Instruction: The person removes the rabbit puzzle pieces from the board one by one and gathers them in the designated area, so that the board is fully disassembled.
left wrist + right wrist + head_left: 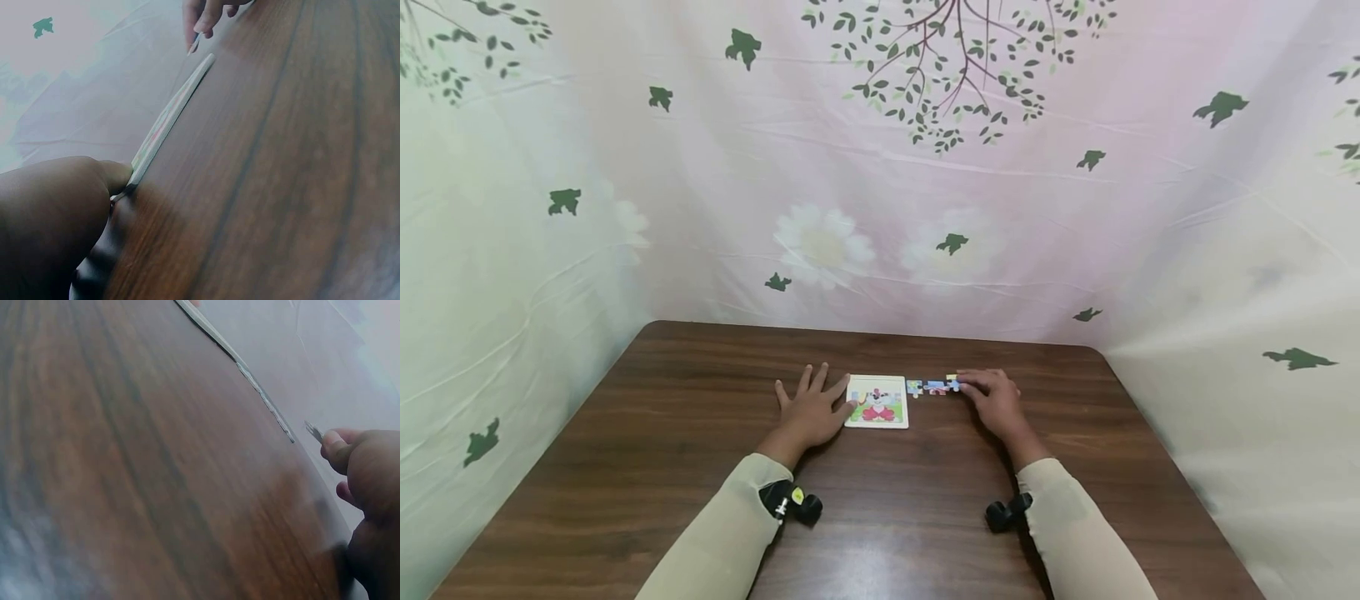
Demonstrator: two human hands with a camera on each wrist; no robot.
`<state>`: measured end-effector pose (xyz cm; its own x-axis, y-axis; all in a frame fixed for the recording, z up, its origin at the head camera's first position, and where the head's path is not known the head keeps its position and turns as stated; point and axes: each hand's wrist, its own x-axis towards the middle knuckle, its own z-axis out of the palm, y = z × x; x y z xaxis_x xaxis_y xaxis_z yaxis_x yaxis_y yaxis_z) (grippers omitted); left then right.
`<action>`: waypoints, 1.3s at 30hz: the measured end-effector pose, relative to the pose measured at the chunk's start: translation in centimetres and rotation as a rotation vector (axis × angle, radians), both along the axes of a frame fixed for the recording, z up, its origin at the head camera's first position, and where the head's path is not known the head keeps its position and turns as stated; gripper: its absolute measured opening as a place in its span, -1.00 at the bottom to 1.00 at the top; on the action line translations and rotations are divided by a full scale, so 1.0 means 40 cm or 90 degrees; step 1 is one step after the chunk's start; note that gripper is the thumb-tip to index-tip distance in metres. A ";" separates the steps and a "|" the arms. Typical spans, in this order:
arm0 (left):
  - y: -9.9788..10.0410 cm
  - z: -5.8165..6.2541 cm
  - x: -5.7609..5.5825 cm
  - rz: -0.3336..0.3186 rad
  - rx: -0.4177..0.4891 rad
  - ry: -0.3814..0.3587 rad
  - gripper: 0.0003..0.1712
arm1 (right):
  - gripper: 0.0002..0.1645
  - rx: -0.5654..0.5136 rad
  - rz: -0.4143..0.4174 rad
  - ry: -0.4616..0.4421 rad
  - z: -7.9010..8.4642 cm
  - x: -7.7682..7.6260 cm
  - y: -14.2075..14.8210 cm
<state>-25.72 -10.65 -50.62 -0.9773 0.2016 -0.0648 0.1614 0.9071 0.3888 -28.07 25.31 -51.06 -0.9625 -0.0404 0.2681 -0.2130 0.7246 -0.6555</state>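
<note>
A small white-framed jigsaw puzzle [877,403] with a cartoon animal in red lies near the table's middle; its upper part looks pale, without picture. My left hand [812,414] lies spread at its left side, the thumb resting on the frame's edge. In the left wrist view, the thumb [115,177] touches the near end of the puzzle frame [172,119]. My right hand [996,403] pinches a puzzle piece [953,382] between thumb and fingertips. That piece [314,432] is raised off the table in the right wrist view. Two loose puzzle pieces [936,387] lie between the frame and my right hand.
The brown wooden table [895,517] spreads around both hands. Behind it and at the sides hangs a printed cloth [880,183] with leaves, flowers and birds. Each wrist carries a black strapped camera [1008,512].
</note>
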 end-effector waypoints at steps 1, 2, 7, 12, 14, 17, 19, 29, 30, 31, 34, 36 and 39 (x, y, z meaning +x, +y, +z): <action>-0.001 0.001 0.001 0.000 0.000 0.000 -0.22 | -0.73 -0.002 -0.008 -0.004 -0.001 -0.002 0.001; -0.001 0.002 0.001 -0.001 0.000 0.002 -0.22 | -0.73 -0.002 -0.015 -0.007 -0.002 -0.003 0.001; -0.003 0.005 0.004 -0.003 0.005 0.009 -0.21 | -0.73 -0.012 -0.035 -0.030 -0.002 -0.005 0.002; -0.003 0.002 0.004 -0.004 0.002 0.007 -0.22 | -0.73 -0.013 -0.044 -0.055 0.003 -0.001 0.005; -0.003 0.001 0.005 -0.003 0.001 0.008 -0.22 | -0.73 -0.009 -0.047 -0.061 0.004 0.000 0.005; -0.004 0.003 0.007 -0.002 0.001 0.007 -0.22 | -0.75 -0.001 -0.048 -0.066 0.005 0.001 0.004; -0.004 0.004 0.007 -0.003 0.006 0.004 -0.22 | -0.76 0.008 -0.046 -0.065 0.006 0.002 0.003; -0.002 0.001 0.002 -0.005 0.009 0.005 -0.21 | -0.80 0.012 -0.026 -0.050 0.011 0.003 0.006; -0.002 0.002 0.003 -0.005 0.007 0.007 -0.21 | -0.80 0.011 -0.024 -0.048 0.011 0.003 0.006; -0.002 0.001 0.003 -0.004 0.007 0.006 -0.21 | -0.80 0.012 -0.021 -0.045 0.012 0.003 0.006; -0.002 0.002 0.005 -0.005 0.007 0.008 -0.21 | -0.78 0.021 -0.005 -0.038 0.012 0.002 0.008; -0.002 0.002 0.005 -0.005 0.007 0.006 -0.21 | -0.76 0.030 0.008 -0.040 0.011 0.000 0.009; -0.003 0.003 0.006 -0.007 0.008 0.006 -0.22 | -0.74 0.036 0.018 -0.049 0.010 0.000 0.009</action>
<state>-25.49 -10.77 -50.50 -0.9757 0.2126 -0.0527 0.1747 0.9004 0.3985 -28.06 25.68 -50.65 -0.9786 -0.0799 0.1896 -0.1836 0.7552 -0.6293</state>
